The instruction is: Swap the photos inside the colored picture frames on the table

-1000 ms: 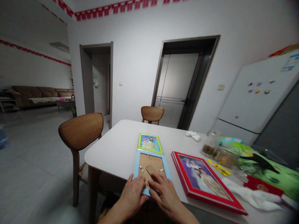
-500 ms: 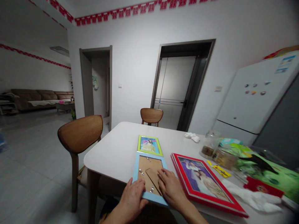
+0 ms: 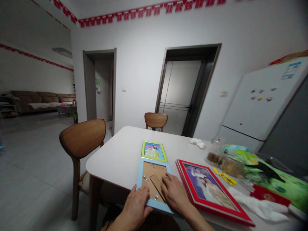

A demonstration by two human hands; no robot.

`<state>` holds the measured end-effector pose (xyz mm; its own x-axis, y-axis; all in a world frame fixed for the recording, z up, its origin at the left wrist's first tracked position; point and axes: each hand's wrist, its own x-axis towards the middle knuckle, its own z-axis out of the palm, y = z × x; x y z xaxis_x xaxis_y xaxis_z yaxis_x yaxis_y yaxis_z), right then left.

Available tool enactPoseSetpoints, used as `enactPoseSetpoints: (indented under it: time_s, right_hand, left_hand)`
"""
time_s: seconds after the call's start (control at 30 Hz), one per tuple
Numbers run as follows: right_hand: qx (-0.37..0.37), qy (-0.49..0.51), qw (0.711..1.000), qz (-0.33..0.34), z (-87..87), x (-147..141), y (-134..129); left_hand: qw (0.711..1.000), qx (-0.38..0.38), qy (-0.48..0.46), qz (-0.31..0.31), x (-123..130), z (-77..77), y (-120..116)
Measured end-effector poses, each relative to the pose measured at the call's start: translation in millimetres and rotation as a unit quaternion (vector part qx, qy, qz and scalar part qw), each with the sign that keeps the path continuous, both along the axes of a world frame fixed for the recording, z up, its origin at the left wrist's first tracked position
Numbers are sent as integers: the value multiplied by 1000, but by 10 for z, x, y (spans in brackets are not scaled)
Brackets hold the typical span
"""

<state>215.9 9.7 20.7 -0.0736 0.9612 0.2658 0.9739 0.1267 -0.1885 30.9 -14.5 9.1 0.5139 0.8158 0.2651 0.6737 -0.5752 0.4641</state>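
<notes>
A light-blue picture frame lies back side up at the table's near edge, with a brown backing board, a folded stand leg and small metal clips showing. My left hand is closed on its lower left corner, fingers on top and thumb at the near edge. Across its right side rests my right hand, fingers bent and fingertips on the backing board; what lies under them is hidden. A green picture frame with a photo touches the blue frame's far end. To the right, red picture frames lie stacked, photo up.
Beyond the red frames stand glass jars, a yellow packet, white gloves, a red packet and a green bag. A crumpled white item lies farther back. Wooden chairs stand left and behind the white table.
My right hand's fingers have shifted slightly on the right side of the backing board. The left hand and the blue frame stay in place.
</notes>
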Motion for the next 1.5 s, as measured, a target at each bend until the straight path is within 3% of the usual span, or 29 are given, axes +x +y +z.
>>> enactPoseSetpoints:
  time_s: [0.2, 0.53, 0.6, 0.77, 1.03, 1.5]
  right_hand:
    - [-10, 40, 991, 125, -40, -388, 121]
    - [-35, 72, 984, 157, -33, -451, 169]
    - [-25, 87, 987, 133, -51, -452, 217]
    - [-4, 117, 993, -6, -74, -365, 550]
    - [-29, 96, 986, -132, -138, -241, 1024]
    - [-7, 115, 981, -154, -99, -291, 974]
  left_hand:
    - [1000, -3, -7, -16, -20, -10, 8]
    - [999, -15, -31, -32, -67, 41, -13]
    - [999, -9, -31, -24, -66, 19, -14]
    - [999, 0, -30, -9, -68, -25, -5]
    - [999, -26, -3, -24, -92, -14, -45]
    - [998, -40, 31, -31, -96, -13, -11]
